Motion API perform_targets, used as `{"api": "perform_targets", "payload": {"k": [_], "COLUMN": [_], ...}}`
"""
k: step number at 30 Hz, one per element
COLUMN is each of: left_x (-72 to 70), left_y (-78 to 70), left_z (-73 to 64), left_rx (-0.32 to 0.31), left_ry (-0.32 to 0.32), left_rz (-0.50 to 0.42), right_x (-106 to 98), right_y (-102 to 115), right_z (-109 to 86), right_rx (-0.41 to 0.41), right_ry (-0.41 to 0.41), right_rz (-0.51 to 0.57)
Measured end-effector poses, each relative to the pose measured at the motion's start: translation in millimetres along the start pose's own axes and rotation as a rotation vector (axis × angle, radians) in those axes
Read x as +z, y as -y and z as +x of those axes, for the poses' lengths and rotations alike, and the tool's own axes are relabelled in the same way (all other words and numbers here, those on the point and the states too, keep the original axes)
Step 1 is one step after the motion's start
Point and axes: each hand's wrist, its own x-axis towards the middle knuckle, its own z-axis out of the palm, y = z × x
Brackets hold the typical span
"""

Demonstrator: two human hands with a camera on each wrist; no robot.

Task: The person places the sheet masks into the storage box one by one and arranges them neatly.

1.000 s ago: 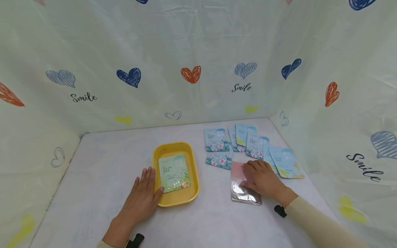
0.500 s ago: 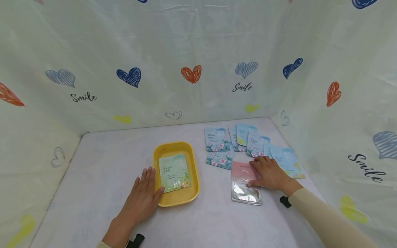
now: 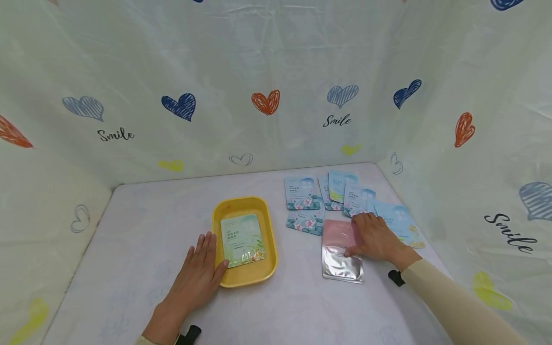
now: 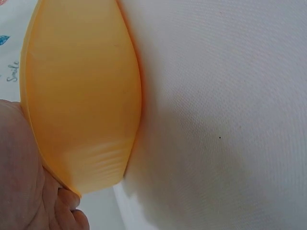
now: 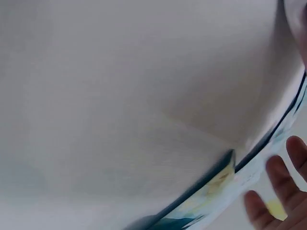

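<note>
A pink and silver sheet-mask packet (image 3: pixel 338 267) lies at the right of the table under my right hand (image 3: pixel 375 239). My right thumb is on its face and my fingers are at its right edge, covering part of it. In the right wrist view, fingers (image 5: pixel 283 187) extend over blue packets. My left hand (image 3: pixel 196 273), fingers straight, rests along the left rim of a yellow tray (image 3: pixel 247 278), its thumb over the rim. In the tray lies a green mask packet (image 3: pixel 242 242). The left wrist view shows the tray's outer wall (image 4: pixel 91 86) against the hand.
Behind my right hand spread several blue packets, some overlapping: flowered ones (image 3: pixel 301 194) at left, a yellow-trimmed one (image 3: pixel 401 223) at right. A white cloth (image 3: pixel 142 239) covers the table, with a heart-printed curtain (image 3: pixel 224 57) behind and at the sides.
My right hand has drawn back to the right, from the middle of the pink and silver packet to its right edge. The packet's upper end has shifted slightly away. My left hand stays put.
</note>
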Motion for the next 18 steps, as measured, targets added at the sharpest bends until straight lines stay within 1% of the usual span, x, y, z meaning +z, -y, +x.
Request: {"api": "perform_targets", "payload": {"k": [2,8,10,13,15,18], "left_x": [0.2,0.0,-0.6,-1.4,-1.6,-1.1], "left_y": [0.2,0.6,0.6,0.4,0.0,0.1], "left_z": [0.1,-0.7,-1.8,-3.5,-3.9,-3.3], "left_rx": [-0.002,-0.003,0.005,0.019,0.028,0.024], "left_ry": [-0.002,0.001,-0.008,-0.024,-0.033,-0.022], "left_rz": [-0.001,-0.004,-0.012,-0.022,-0.025,-0.025], "right_x": [-3.2,-13.7,-17.4,-21.8,-24.8,-27.9], "right_y": [1.9,6.4,7.3,8.4,8.7,8.2], "right_z": [2.3,11.3,15.4,21.5,25.1,29.0], "right_rx": [0.011,0.068,0.083,0.144,0.191,0.249], "right_ry": [-0.022,-0.129,-0.149,-0.143,-0.121,-0.101], "right_rz": [0.031,0.235,0.288,0.371,0.436,0.516]}}
